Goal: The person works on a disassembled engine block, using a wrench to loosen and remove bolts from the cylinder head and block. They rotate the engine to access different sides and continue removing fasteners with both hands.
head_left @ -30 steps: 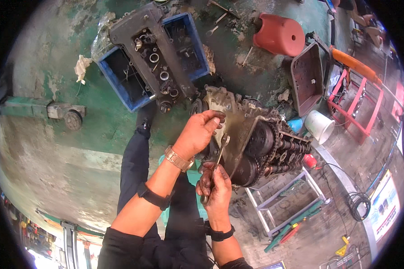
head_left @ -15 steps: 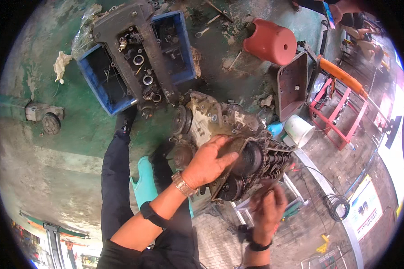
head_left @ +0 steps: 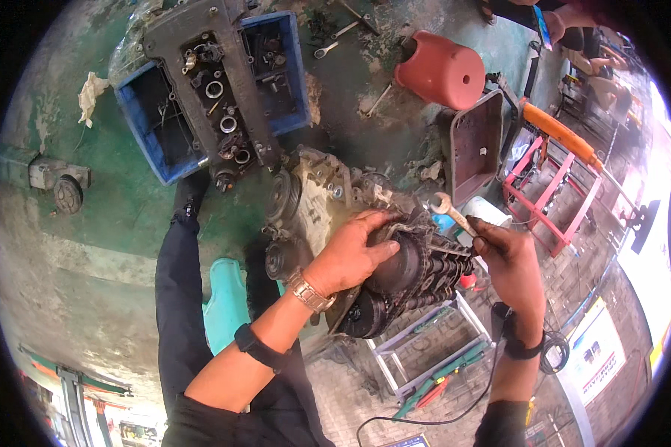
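Observation:
A greasy engine (head_left: 320, 201) with its pulleys, sprockets and camshafts exposed stands in front of me. My left hand (head_left: 350, 253) grips its upper edge beside a large dark sprocket (head_left: 395, 270), thumb apart from the curled fingers; the fingertips are partly hidden. To the right of the camshafts (head_left: 443, 268), my right hand (head_left: 511, 261) is closed around a wrench (head_left: 458, 216). The wrench's open jaw points up and to the left, just past the engine's far right corner. Whether it touches the engine, I cannot tell.
A long engine cover (head_left: 201, 89) lies across blue crates (head_left: 303, 82) at the far left. Beyond the engine are a red stool (head_left: 443, 71), a brown tray (head_left: 476, 156) and a red-framed hoist (head_left: 548, 186). A metal frame (head_left: 470, 357) and turquoise stool (head_left: 225, 298) stand nearer.
My right hand has risen from below the camshafts to the engine's right, where the wrench now shows clearly. My left hand keeps its place on the engine. The whole view has shifted slightly.

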`<control>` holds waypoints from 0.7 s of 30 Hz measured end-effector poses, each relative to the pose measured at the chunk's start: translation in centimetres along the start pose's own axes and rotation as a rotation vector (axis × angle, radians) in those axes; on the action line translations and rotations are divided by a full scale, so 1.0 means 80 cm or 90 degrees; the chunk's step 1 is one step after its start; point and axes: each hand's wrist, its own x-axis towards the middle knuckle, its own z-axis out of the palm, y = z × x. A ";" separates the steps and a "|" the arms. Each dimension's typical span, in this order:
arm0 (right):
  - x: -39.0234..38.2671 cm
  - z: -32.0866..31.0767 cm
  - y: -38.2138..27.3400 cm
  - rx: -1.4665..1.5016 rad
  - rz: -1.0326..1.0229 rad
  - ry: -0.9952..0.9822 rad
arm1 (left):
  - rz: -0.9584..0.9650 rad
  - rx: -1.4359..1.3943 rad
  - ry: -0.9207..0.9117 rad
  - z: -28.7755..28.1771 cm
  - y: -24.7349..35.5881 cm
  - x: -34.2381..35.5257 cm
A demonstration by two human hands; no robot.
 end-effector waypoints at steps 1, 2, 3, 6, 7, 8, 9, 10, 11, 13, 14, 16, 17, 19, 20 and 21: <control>0.007 -0.007 -0.001 -0.035 -0.024 -0.040 | -0.004 -0.041 0.001 0.002 -0.001 0.001; 0.013 -0.012 -0.003 -0.071 -0.047 -0.083 | -0.004 -0.043 0.006 0.003 -0.001 0.000; 0.018 -0.015 -0.006 -0.105 -0.049 -0.110 | -0.005 -0.046 0.010 0.004 0.000 0.000; 0.035 -0.016 -0.017 -0.194 -0.073 -0.177 | -0.006 -0.063 0.014 0.005 0.003 0.003; 0.040 -0.014 -0.020 -0.177 -0.098 -0.180 | -0.026 -0.067 0.010 0.004 0.004 0.002; 0.045 -0.013 -0.022 -0.211 -0.096 -0.183 | 0.014 -0.025 0.023 0.003 0.005 0.002; 0.050 -0.011 -0.022 -0.243 -0.094 -0.188 | 0.036 0.021 0.031 0.001 0.005 0.002; 0.054 -0.007 -0.022 -0.273 -0.093 -0.197 | 0.033 0.067 0.038 -0.001 0.004 0.000; 0.057 -0.005 -0.020 -0.246 -0.177 -0.170 | 0.044 0.047 0.050 -0.004 0.003 -0.003; 0.051 0.005 -0.012 -0.213 -0.123 -0.147 | 0.014 0.007 0.067 -0.009 -0.003 -0.016; 0.046 0.013 -0.007 -0.142 -0.078 -0.072 | -0.018 -0.080 0.101 -0.013 -0.007 -0.026; 0.012 0.035 0.004 0.115 0.006 0.112 | -0.019 -0.008 0.237 -0.030 -0.015 -0.059; -0.010 0.040 0.009 0.207 0.114 0.125 | -0.094 -0.007 0.261 -0.040 -0.019 -0.078; -0.058 0.053 0.019 0.331 0.235 0.159 | -0.242 -0.012 0.309 -0.047 -0.025 -0.126; -0.082 0.069 0.022 0.368 0.255 0.185 | -0.262 -0.040 0.309 -0.042 -0.028 -0.147; -0.104 0.087 0.023 0.422 0.231 0.186 | -0.281 -0.071 0.308 -0.033 -0.030 -0.167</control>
